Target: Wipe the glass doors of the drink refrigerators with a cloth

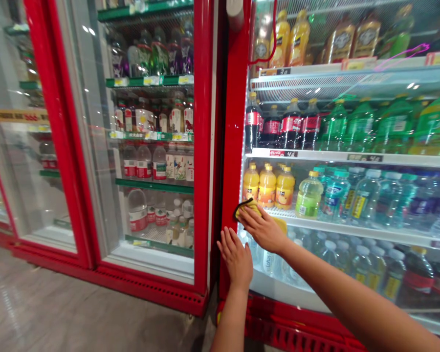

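My right hand [262, 229] presses a yellow cloth [253, 207] with a dark edge against the left side of the lit drinks fridge, where its red frame [231, 186] meets the glass. Part of the cloth is hidden under the fingers, and a yellow corner shows behind the wrist. Lower and to the left, my left hand [237, 259] rests on the red frame with its fingers stretched out, holding nothing. Behind the glass, close to the cloth, stand orange juice bottles [267, 187].
Shelves of cola bottles [291, 124], green soda bottles [359, 124] and water bottles [364, 195] fill the lit fridge. At the left stands another red-framed fridge [202, 146] with drinks, across a narrow dark gap. Grey floor [66, 308] lies below.
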`<state>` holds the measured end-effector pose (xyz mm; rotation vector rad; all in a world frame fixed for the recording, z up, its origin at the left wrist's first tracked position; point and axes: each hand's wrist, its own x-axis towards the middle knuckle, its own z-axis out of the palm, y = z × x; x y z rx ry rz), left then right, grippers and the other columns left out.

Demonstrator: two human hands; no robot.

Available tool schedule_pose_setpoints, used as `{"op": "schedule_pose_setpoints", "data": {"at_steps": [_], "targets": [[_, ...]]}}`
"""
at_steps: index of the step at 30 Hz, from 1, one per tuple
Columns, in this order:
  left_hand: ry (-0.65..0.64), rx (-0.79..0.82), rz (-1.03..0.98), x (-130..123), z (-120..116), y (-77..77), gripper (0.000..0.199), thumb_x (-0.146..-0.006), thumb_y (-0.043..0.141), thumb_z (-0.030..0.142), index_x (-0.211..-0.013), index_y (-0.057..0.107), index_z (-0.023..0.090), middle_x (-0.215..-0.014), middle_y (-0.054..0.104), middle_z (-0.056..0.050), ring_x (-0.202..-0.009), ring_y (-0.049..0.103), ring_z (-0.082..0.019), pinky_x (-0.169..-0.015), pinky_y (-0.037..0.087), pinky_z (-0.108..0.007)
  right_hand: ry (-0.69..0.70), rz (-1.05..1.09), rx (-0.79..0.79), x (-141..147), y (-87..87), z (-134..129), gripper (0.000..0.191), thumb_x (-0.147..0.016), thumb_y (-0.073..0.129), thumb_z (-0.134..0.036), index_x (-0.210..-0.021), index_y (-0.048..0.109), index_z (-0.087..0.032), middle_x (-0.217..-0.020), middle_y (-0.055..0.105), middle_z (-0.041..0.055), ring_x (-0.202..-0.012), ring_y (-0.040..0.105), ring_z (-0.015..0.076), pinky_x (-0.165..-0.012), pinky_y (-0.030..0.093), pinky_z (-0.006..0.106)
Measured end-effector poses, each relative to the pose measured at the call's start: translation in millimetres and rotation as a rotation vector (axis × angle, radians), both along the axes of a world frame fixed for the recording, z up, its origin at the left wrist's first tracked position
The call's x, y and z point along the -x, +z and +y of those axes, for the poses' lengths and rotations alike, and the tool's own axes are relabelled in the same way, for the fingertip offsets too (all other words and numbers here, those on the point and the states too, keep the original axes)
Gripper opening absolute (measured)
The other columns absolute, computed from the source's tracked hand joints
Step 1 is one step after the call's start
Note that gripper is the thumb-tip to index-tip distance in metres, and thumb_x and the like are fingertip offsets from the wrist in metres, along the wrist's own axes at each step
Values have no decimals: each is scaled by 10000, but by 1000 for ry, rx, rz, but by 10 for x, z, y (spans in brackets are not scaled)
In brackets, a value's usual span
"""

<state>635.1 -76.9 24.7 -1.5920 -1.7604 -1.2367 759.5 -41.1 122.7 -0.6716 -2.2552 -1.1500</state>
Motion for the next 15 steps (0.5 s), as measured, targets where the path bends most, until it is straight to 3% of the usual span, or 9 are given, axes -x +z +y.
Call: {"op": "schedule_pose_setpoints", "data": {"at_steps": [1, 3, 7, 9, 12, 15], "targets": [[-2, 6, 0, 11, -4, -3, 724, -980, 457, 187, -1604, 105, 78, -1603, 330, -248, -1526, 244, -345, -1221, 269, -597, 39, -59, 2, -43, -94, -6, 461, -953, 534, -199, -1412, 547, -159, -1523, 508, 108, -1460, 388, 255, -1249, 253, 512], [-8, 10, 4, 7, -3, -5, 717, -975, 460, 174, -1602, 125, 81, -1601, 335, -246, -1524, 251, -344, -1221, 269, -595, 91, -110, -18, -151, -74, 6, 374, -956, 547, -190, -1322, 621, -182, -1466, 573, 80, -1433, 429, 234, -1240, 290, 487], [-39, -30, 12, -104, 33, 12, 761, -977, 473, 190, -1613, 60, 125, -1596, 341, -244, -1518, 266, -351, -1204, 292, -609, 36, 190, -112, -448, 379, 42, 266, -965, 578, -224, -1207, 688, -249, -1402, 630, 53, -1459, 391, 248, -1244, 256, 537], [-60, -50, 20, -177, 48, 30, 766, -985, 471, 206, -1615, 40, 143, -1593, 340, -242, -1520, 258, -355, -1198, 297, -616, -26, 364, -146, -587, 449, 10, 320, -963, 592, -247, -1273, 658, -288, -1401, 632, 43, -1485, 348, 259, -1246, 213, 579], [-86, -53, 32, -251, 45, 58, 729, -988, 466, 207, -1610, 96, 121, -1591, 332, -248, -1528, 228, -361, -1202, 285, -614, -117, 405, -147, -674, 162, -92, 444, -966, 570, -232, -1406, 565, -294, -1452, 590, 43, -1502, 314, 269, -1250, 197, 580], [-108, -52, 45, -271, 30, 80, 693, -980, 473, 202, -1596, 174, 95, -1591, 328, -249, -1531, 216, -362, -1208, 271, -612, -95, 189, -75, -593, -219, -162, 493, -968, 554, -238, -1458, 515, -262, -1525, 513, 46, -1498, 323, 254, -1262, 202, 530]]}}
